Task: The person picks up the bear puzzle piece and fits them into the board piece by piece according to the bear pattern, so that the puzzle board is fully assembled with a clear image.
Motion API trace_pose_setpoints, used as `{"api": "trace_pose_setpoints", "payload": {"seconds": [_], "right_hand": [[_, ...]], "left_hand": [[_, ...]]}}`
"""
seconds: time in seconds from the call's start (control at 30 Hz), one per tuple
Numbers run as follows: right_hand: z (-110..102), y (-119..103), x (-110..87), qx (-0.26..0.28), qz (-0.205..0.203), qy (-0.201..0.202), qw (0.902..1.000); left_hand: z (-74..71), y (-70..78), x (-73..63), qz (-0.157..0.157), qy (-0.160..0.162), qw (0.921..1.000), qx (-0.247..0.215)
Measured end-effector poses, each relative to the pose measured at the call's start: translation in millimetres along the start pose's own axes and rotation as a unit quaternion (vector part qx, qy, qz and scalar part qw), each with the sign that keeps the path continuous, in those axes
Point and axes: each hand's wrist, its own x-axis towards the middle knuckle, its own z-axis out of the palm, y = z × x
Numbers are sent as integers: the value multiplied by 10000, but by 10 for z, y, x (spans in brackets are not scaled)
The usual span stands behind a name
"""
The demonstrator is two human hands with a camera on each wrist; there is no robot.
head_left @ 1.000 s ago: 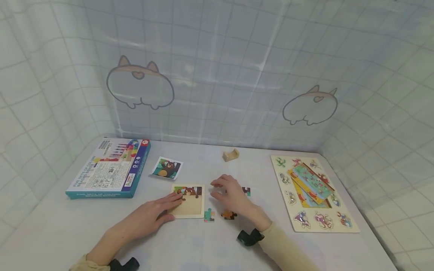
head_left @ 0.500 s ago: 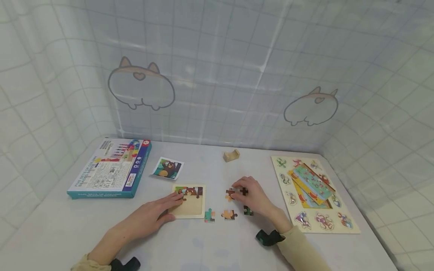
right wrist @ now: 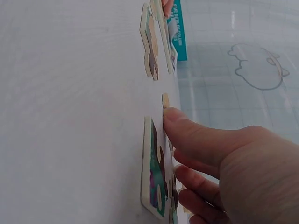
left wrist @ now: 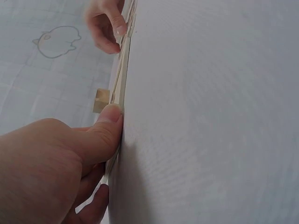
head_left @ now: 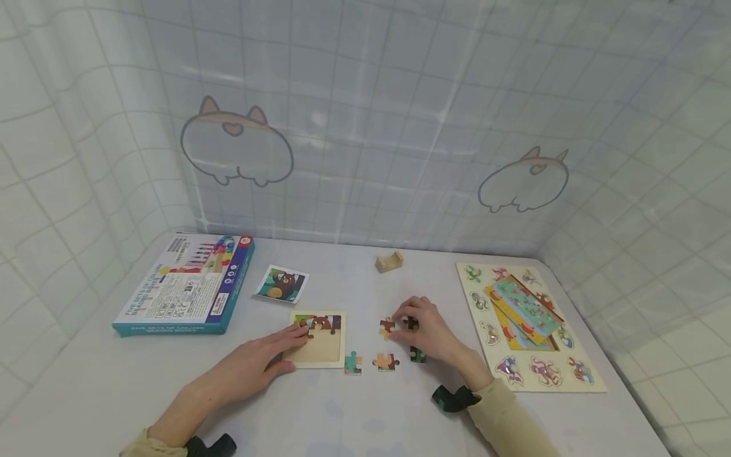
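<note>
A square wooden puzzle tray (head_left: 325, 350) lies on the table, its top row filled with pieces forming a bear picture. My left hand (head_left: 257, 362) rests on its left side, fingers stretched over the wood and pieces; in the left wrist view the thumb presses the tray's edge. My right hand (head_left: 431, 330) pinches a brown and orange puzzle piece (head_left: 386, 328) between thumb and index finger, low at the table. Under and beside that hand lie a dark piece (head_left: 410, 323) and a green one (head_left: 418, 355). An orange and brown piece (head_left: 386, 362) and a teal piece (head_left: 353, 363) lie nearer the tray.
A picture card (head_left: 282, 285) of the bear lies behind the tray. At the back left is a flat box (head_left: 188, 285). A small curved wooden block (head_left: 389, 261) sits at the back. On the right lies a peg puzzle board (head_left: 485, 304) with cards (head_left: 528, 311) on it.
My right hand has moved right, away from the tray, to the brown and orange piece, and its thumb and index finger have come onto it. The left hand stays in place.
</note>
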Motion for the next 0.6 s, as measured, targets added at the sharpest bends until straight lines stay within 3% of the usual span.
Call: {"api": "trace_pose_setpoints", "payload": {"seconds": [0.43, 0.6], "right_hand": [[12, -2, 1, 53, 98, -112, 9999], [23, -13, 2, 53, 82, -87, 9999]], "left_hand": [[4, 2, -6, -40, 41, 10000, -15], [11, -5, -16, 132, 171, 9997, 61]]}}
